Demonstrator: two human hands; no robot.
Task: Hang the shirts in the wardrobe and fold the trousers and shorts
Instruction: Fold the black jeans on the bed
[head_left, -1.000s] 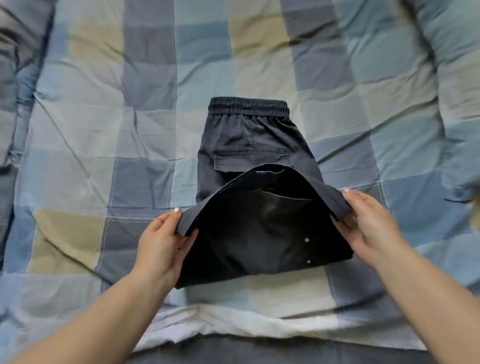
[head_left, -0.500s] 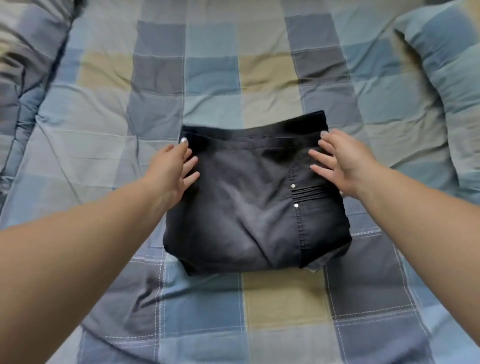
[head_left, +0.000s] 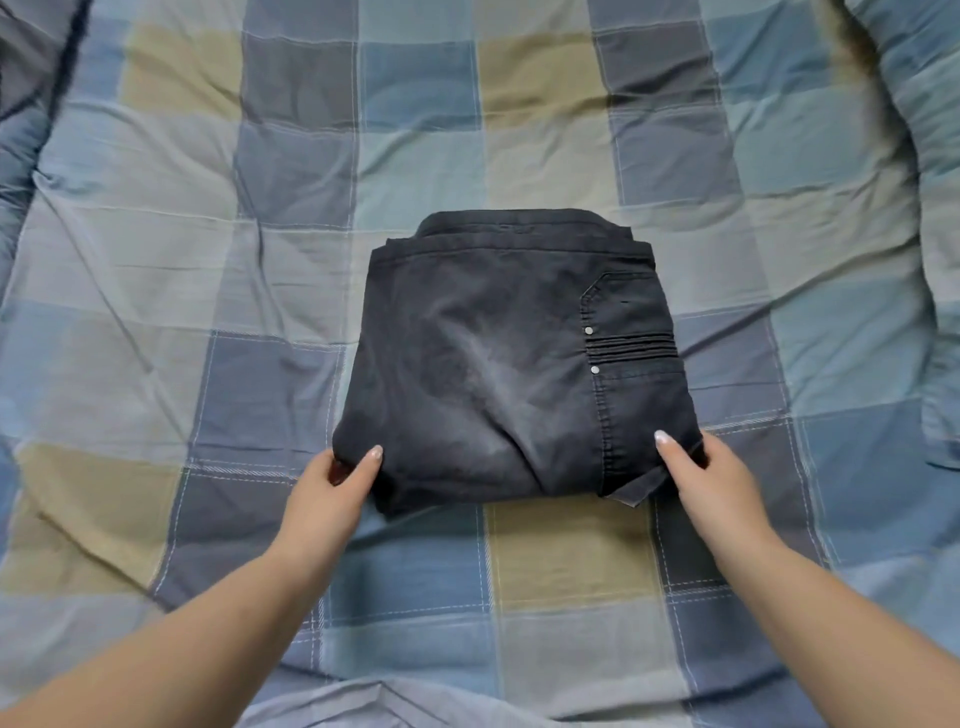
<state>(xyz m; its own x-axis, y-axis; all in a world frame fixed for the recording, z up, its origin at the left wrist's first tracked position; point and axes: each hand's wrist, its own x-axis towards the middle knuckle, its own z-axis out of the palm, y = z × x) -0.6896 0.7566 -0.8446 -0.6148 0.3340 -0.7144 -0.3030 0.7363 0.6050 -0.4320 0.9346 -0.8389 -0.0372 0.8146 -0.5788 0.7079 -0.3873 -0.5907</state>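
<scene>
Head view: folded dark shorts (head_left: 509, 364) lie on a checked bedspread (head_left: 156, 260). Left hand (head_left: 332, 493) and right hand (head_left: 711, 483) each grasp a near corner.

Both forearms bare, extended forward. Left hand (head_left: 332, 486) pinches near-left corner, thumb on top. Right hand (head_left: 711, 478) grips near-right corner, thumb on top.
</scene>
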